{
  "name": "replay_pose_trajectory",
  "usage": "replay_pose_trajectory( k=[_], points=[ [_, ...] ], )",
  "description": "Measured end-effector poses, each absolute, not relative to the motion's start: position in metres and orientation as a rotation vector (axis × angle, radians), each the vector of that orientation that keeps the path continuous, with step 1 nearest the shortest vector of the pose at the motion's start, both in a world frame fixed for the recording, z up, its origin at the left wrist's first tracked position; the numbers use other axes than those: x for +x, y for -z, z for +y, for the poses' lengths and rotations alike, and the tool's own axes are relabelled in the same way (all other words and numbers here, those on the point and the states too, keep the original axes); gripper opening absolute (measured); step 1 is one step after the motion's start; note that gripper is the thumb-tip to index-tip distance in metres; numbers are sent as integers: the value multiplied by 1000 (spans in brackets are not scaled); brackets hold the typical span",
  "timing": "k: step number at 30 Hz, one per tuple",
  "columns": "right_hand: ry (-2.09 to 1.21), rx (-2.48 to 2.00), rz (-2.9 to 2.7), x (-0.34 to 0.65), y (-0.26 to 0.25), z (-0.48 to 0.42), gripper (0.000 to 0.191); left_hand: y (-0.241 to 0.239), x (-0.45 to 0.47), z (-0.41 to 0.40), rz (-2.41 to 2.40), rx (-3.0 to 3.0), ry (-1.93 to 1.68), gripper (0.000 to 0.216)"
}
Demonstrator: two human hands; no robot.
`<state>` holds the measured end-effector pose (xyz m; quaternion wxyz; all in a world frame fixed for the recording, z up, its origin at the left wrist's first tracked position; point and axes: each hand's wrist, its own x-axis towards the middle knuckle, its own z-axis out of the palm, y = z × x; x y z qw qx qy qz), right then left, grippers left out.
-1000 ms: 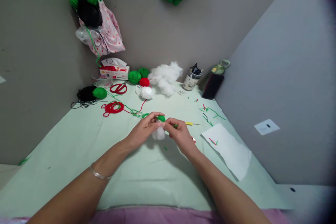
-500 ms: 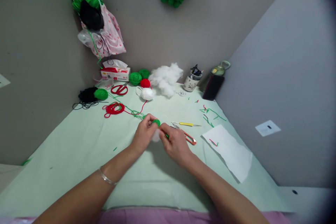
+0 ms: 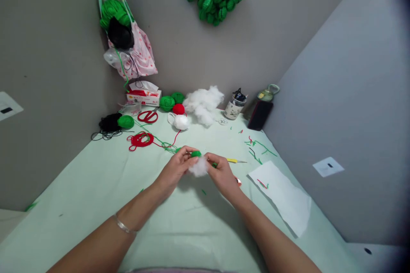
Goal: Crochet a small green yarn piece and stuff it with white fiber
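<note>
A small green crocheted piece [image 3: 196, 153] is pinched in the fingers of my left hand [image 3: 173, 169]. Just below it, between both hands, is a tuft of white stuffing [image 3: 199, 167]. The closed fingers of my right hand [image 3: 222, 175] meet the tuft's right edge. A bit of green [image 3: 214, 164] shows among those fingers; its kind is unclear. Beyond my right hand lies a yellow-handled crochet hook [image 3: 236, 161], partly covered. The orange end of a snipping tool [image 3: 238, 181] peeks out beside that wrist.
Toward the back are a heap of stuffing [image 3: 205, 102], red scissors [image 3: 147, 116], a white yarn ball [image 3: 179, 121], a pen cup [image 3: 235, 107] and a phone [image 3: 260, 115]. Red yarn [image 3: 141, 140] lies left. White paper [image 3: 282, 196] and thread scraps [image 3: 256, 153] lie right.
Both hands have shifted slightly right in view, and the right hand has drawn away from the left. More of the white tuft shows between them. The camera view has tilted up a little.
</note>
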<state>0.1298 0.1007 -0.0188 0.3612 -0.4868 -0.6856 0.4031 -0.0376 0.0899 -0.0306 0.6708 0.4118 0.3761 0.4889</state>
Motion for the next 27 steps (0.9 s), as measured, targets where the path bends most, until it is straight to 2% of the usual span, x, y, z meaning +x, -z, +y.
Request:
replay_pose_trajectory(
  k=[8, 14, 27],
  points=[
    [-925, -1317, -1843, 118, 20, 79, 16, 45, -28, 91, 953, 955, -1243, 19],
    [-980, -1348, -1782, 110, 25, 80, 15, 52, -26, 89, 1010, 899, -1276, 13],
    [-1343, -1305, -1459, 130, 27, 106, 24, 42, -25, 84, 788, 875, -1123, 39]
  ],
)
